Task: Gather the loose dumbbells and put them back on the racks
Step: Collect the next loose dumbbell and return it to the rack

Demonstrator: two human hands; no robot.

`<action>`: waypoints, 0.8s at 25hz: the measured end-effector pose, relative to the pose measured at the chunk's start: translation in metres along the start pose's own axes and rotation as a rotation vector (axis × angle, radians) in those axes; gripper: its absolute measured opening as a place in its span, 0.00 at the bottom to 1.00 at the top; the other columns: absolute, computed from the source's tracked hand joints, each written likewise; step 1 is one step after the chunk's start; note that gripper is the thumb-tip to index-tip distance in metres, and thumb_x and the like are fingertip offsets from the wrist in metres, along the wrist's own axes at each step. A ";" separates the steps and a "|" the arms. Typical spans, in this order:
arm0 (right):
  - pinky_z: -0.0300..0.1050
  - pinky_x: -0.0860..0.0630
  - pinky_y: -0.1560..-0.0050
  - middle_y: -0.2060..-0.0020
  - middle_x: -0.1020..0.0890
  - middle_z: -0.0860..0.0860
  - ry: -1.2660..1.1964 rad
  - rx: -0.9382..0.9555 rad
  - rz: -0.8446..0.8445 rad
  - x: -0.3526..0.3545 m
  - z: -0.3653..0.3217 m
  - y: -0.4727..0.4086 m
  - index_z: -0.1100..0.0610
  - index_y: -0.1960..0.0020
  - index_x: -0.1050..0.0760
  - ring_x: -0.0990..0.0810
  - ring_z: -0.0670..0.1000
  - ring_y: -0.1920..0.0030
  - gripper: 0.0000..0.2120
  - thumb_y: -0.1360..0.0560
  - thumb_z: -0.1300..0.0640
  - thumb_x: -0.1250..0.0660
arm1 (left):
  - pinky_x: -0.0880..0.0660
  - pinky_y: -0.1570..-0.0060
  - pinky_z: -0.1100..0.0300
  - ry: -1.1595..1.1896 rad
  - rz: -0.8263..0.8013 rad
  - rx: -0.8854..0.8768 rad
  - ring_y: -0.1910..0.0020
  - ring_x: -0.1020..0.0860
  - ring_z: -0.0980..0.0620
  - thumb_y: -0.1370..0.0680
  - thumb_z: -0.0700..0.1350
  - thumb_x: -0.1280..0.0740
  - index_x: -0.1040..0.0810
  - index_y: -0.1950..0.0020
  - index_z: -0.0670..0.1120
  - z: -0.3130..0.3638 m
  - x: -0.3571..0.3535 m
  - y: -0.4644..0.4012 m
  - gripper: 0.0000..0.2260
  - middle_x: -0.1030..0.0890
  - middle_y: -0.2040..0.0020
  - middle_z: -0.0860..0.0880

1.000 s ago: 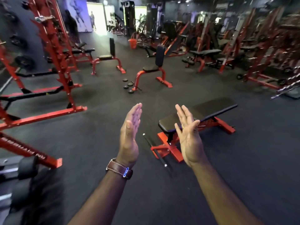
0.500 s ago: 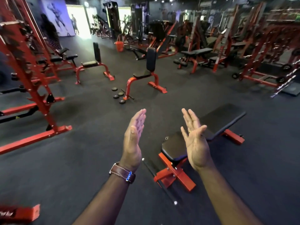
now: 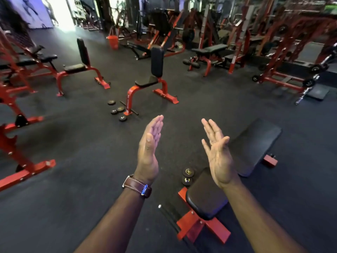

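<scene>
Closer now to flat bench [image 3: 255, 145], lower right; dumbbell [image 3: 187, 176] at its left edge. Left hand [image 3: 148, 152], right hand [image 3: 218, 156] spread, empty (bare floor [image 3: 87, 143] centre-left).

Floor [image 3: 91, 179]: dark, matt, rubber-like with a fine grain. Flat bench [image 3: 206, 194]: pad in black vinyl-looking upholstery, smooth with a faint sheen — frame of red painted metal, semi-gloss. Dumbbell [image 3: 187, 177] beside it: black matt heads, one with a gold-printed face, the other with a shiny metal centre. Bar [image 3: 168, 219] on the floor: dark shaft, bright polished end. Watch strap [image 3: 135, 185] — brown leather, glossy, pale stitching. Upright seat [image 3: 156, 61]: black padded, same red painted frame.
</scene>
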State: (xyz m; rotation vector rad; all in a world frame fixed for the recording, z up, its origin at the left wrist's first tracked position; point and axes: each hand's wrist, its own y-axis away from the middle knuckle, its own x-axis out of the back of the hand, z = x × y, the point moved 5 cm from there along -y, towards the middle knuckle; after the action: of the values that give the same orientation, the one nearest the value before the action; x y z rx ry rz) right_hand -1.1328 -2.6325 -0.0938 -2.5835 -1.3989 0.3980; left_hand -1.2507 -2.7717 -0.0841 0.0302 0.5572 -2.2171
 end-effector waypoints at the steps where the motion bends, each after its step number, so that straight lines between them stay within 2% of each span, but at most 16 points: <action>1: 0.55 0.49 0.22 0.23 0.36 0.44 0.004 -0.001 0.037 -0.004 0.016 -0.022 0.54 0.21 0.45 0.42 0.40 0.23 0.52 0.34 0.22 0.43 | 0.38 0.24 0.51 0.006 -0.024 0.014 0.24 0.32 0.53 0.34 0.80 0.42 0.34 0.25 0.45 -0.016 0.012 -0.026 0.49 0.30 0.24 0.49; 5: 0.59 0.48 0.22 0.24 0.34 0.46 0.031 -0.042 0.244 -0.024 0.083 -0.102 0.54 0.22 0.43 0.41 0.41 0.23 0.52 0.34 0.22 0.42 | 0.39 0.23 0.46 0.002 -0.174 0.075 0.24 0.32 0.52 0.31 0.78 0.42 0.33 0.25 0.45 -0.085 0.061 -0.121 0.45 0.29 0.24 0.48; 9: 0.59 0.47 0.22 0.24 0.33 0.46 0.035 -0.105 0.483 -0.038 0.141 -0.146 0.51 0.24 0.41 0.39 0.42 0.23 0.48 0.34 0.22 0.42 | 0.38 0.23 0.47 0.046 -0.380 0.168 0.24 0.32 0.49 0.29 0.75 0.41 0.33 0.25 0.42 -0.144 0.084 -0.189 0.45 0.29 0.25 0.45; 13: 0.60 0.45 0.23 0.25 0.32 0.47 0.036 -0.183 0.706 -0.038 0.192 -0.171 0.51 0.25 0.40 0.38 0.43 0.24 0.45 0.32 0.24 0.41 | 0.38 0.24 0.46 0.077 -0.565 0.279 0.25 0.31 0.49 0.27 0.74 0.41 0.32 0.26 0.42 -0.210 0.079 -0.246 0.43 0.29 0.25 0.43; 16: 0.59 0.44 0.23 0.25 0.31 0.46 0.059 -0.222 0.851 -0.027 0.236 -0.179 0.52 0.24 0.40 0.36 0.43 0.24 0.44 0.31 0.25 0.41 | 0.37 0.24 0.47 0.061 -0.701 0.298 0.25 0.30 0.48 0.27 0.74 0.42 0.33 0.26 0.39 -0.257 0.066 -0.269 0.45 0.28 0.26 0.43; 20: 0.60 0.43 0.23 0.27 0.29 0.43 0.043 -0.308 1.049 -0.005 0.314 -0.201 0.48 0.27 0.36 0.34 0.42 0.26 0.42 0.32 0.24 0.42 | 0.37 0.24 0.48 0.050 -0.867 0.412 0.25 0.30 0.48 0.28 0.75 0.41 0.32 0.27 0.41 -0.343 0.055 -0.305 0.44 0.28 0.27 0.42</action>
State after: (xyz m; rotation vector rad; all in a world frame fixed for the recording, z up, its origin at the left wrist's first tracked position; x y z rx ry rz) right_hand -1.3937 -2.5193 -0.3345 -3.3502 0.0458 0.2428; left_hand -1.5670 -2.5036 -0.2885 0.0680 0.1154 -3.1551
